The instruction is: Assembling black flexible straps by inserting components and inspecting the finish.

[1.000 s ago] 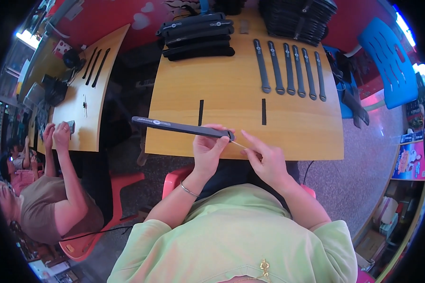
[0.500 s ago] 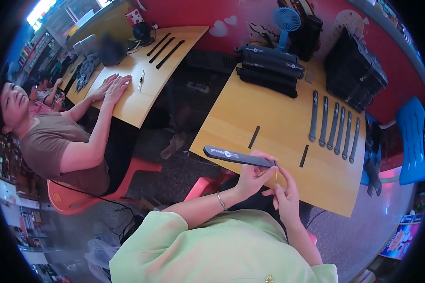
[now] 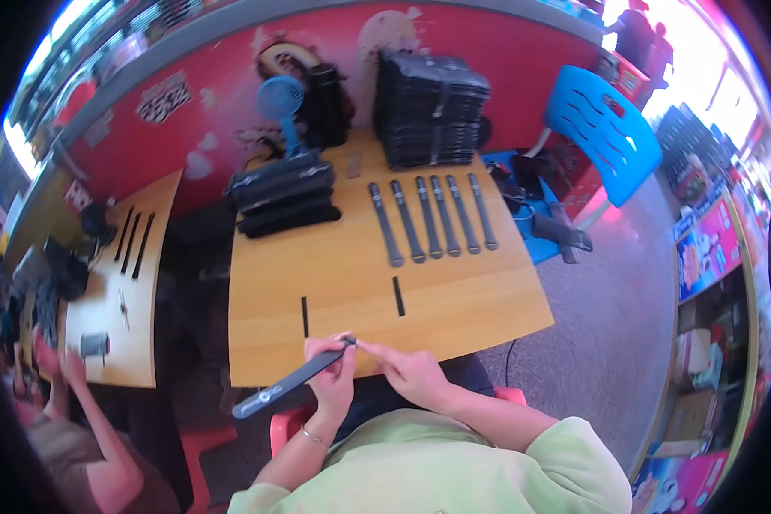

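Note:
My left hand (image 3: pixel 330 377) grips a flat dark grey strap (image 3: pixel 287 383) with pale printing. The strap slants down to the left, and its narrow far end sticks up between my fingertips. Close beside that end is my right hand (image 3: pixel 415 377), its index finger reaching to the strap's tip and its other fingers curled in. Whatever lies between its fingers is too small to make out. On the wooden table (image 3: pixel 351 300) ahead lie two short black strips (image 3: pixel 398 296). Beyond them several similar grey straps (image 3: pixel 437 216) lie in a row.
Stacked black pouches (image 3: pixel 284 195), a blue fan (image 3: pixel 282 107) and a black bundle (image 3: pixel 431 107) stand along the back. A blue chair (image 3: pixel 604 133) is at the right. At another table (image 3: pixel 120 317) on the left, a co-worker's hands (image 3: pixel 60 364) are raised near the edge.
My view has swung right, so the table sits more to the left. The strap stays in my left hand. My right hand has turned more sideways. The co-worker's hands have lifted off their table.

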Available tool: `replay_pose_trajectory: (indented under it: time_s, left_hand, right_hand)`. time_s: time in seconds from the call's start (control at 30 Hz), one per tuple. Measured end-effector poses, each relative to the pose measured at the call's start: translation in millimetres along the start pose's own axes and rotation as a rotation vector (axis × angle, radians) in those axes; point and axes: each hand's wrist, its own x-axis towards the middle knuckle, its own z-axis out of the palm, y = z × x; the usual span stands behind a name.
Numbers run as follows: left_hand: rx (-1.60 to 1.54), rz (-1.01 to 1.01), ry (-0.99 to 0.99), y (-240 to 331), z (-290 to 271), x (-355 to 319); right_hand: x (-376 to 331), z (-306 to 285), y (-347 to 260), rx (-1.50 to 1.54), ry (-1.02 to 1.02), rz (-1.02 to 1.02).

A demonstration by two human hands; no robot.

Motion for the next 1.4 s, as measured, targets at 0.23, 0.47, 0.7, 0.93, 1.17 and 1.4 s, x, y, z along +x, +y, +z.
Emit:
replay_pose_trajectory:
  time_s: [0.23,0.47,0.7,0.93,1.17,1.4]
  left_hand:
    - [0.075,0.049,-0.031,5,9,-2]
    - [0.052,0.015,-0.035,10,12,-1]
    - [0.007,-0.029,-0.091,11,13,-7]
    - [-0.092,-0.208,-0.092,19,20,-14]
    - [-0.24,-0.325,-0.01,-3,11,-8]
    - [-0.331,-0.469,-0.004,7,8,1]
  right_hand:
    - [2,-11,-5,0.472,-0.121,0.217]
    - [-2,3,-3,0.575,-0.039,0.161]
    - [2,-11,-14,0.532,-0.119,0.269]
    - [3,-1,1,0.669,-0.028,0.236]
    - [4,-9,0,0.331,-0.031,0.156]
    - [3,-13,-3,0.229,0.025,0.09]
